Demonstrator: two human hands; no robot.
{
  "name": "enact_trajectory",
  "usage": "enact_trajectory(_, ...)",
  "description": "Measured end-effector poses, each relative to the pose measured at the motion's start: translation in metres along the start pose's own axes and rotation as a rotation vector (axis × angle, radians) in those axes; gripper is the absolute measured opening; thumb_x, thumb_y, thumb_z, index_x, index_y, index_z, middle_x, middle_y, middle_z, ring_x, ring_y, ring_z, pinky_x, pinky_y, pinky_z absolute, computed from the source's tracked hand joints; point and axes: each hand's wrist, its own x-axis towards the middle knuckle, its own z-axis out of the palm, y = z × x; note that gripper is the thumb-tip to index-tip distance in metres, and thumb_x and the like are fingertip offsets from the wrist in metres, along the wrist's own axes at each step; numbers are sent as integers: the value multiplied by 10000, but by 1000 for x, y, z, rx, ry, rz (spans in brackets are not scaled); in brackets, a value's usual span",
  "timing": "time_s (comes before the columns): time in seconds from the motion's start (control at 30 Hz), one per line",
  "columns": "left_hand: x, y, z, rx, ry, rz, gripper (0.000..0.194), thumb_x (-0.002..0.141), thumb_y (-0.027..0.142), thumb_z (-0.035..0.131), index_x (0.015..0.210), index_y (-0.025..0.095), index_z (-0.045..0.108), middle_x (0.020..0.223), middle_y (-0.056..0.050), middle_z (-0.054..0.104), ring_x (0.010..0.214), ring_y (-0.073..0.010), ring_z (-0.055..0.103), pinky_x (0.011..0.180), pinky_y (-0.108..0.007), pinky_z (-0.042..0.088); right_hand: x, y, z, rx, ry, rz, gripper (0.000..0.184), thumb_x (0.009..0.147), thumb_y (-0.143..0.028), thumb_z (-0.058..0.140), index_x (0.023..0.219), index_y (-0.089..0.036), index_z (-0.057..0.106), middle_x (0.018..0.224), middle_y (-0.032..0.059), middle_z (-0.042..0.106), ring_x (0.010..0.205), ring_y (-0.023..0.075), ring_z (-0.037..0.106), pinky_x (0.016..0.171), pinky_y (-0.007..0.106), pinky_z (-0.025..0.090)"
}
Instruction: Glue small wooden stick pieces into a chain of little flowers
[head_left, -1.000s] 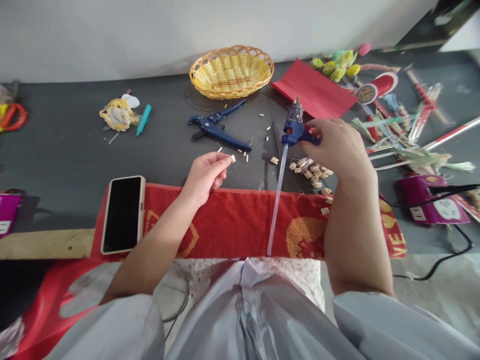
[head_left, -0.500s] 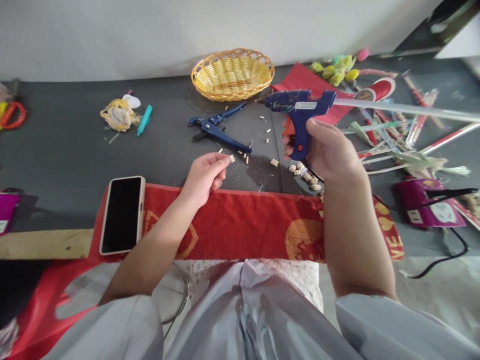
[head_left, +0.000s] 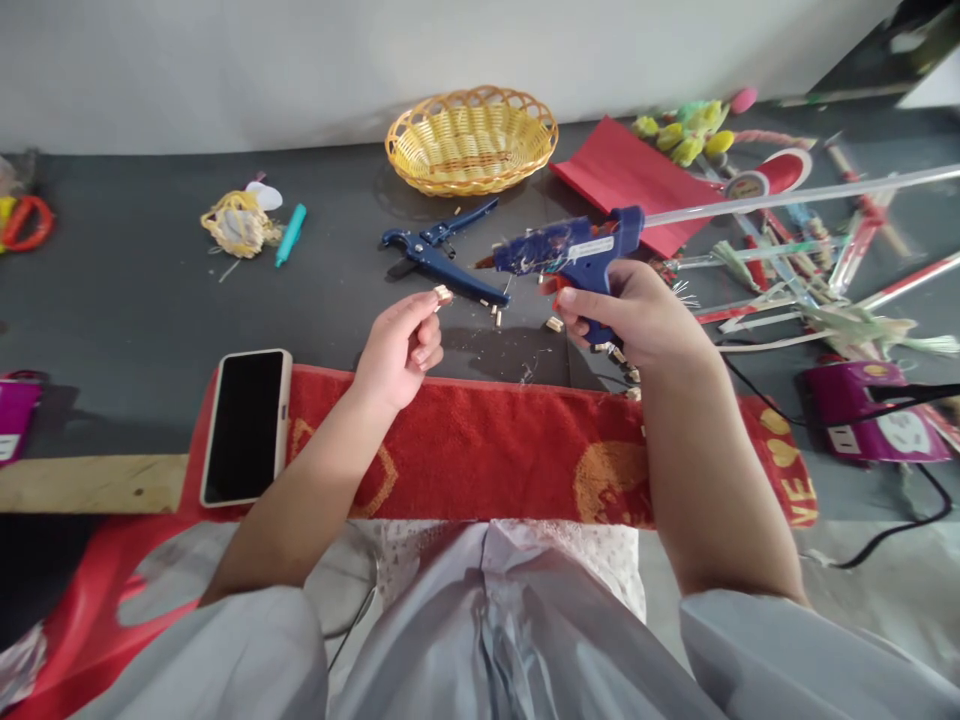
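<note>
Okay, left hand (head_left: pixel 397 345) first: thumb and forefinger pinch a small pale piece (head_left: pixel 443 294) at their very tips, probably so most of it stays exposed and my skin keeps clear of heat. Piece is up off the dark table (head_left: pixel 135 260), short of the blue cutter (head_left: pixel 442 262). Right hand (head_left: pixel 649 315) is wrapped round the handle of the glue gun (head_left: pixel 585 250), fingers by the orange trigger (head_left: pixel 557 292); can't tell if it's squeezed. Nozzle (head_left: pixel 486 263) points left, near the piece but apart from it; the long glue stick (head_left: pixel 787 196) runs out behind to the right, likely why I hold the gun sideways, stick clear of my arm. Red towel (head_left: pixel 480 450) lies along the near edge, perhaps as padding under my forearms; phone (head_left: pixel 246 430) rests on its left end.

Versus half a second ago: gun is lower and further left, nozzle much closer to the piece, stick now slanting upward to the right. Left hand has lifted the piece a little up and left. Cutter, phone and basket (head_left: pixel 472 150) look unmoved.
</note>
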Motion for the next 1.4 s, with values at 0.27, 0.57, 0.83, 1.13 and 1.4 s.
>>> enact_trajectory(0.27,0,-5,0,62,-19,39,110,855,273,606,825,170,628,487,102,357,358,-16,240,373,-171,176,-6,-6,4,-104,-29,-40,369,748,-539,749,688,-196,626,528,-31,516,458,71,455,400,221,364)
enact_trajectory(0.57,-4,-5,3,105,-39,100,228,861,254,638,679,173,527,458,98,338,364,-14,232,374,-168,175,-7,-3,6,-81,-143,35,487,691,-661,751,683,-189,629,520,-29,499,428,64,442,374,215,341)
enact_trajectory(0.83,-3,-6,4,81,-56,123,302,852,249,660,627,175,472,444,94,351,358,-11,244,372,-164,168,-7,-4,6,-86,-124,55,458,691,-639,761,649,-208,612,515,-27,509,427,74,439,372,226,333)
enact_trajectory(1.13,-3,-8,3,119,-52,116,363,854,283,667,608,177,422,448,93,364,359,-9,249,378,-164,172,-6,-4,3,-114,-165,42,473,735,-605,740,576,-186,589,497,-9,527,424,80,457,384,232,334)
enact_trajectory(1.4,-2,-8,3,111,-57,119,288,841,272,668,639,171,490,438,97,369,346,-8,240,362,-155,164,-7,-6,2,-151,-164,45,491,764,-571,727,540,-171,554,471,-15,493,414,65,446,391,223,331)
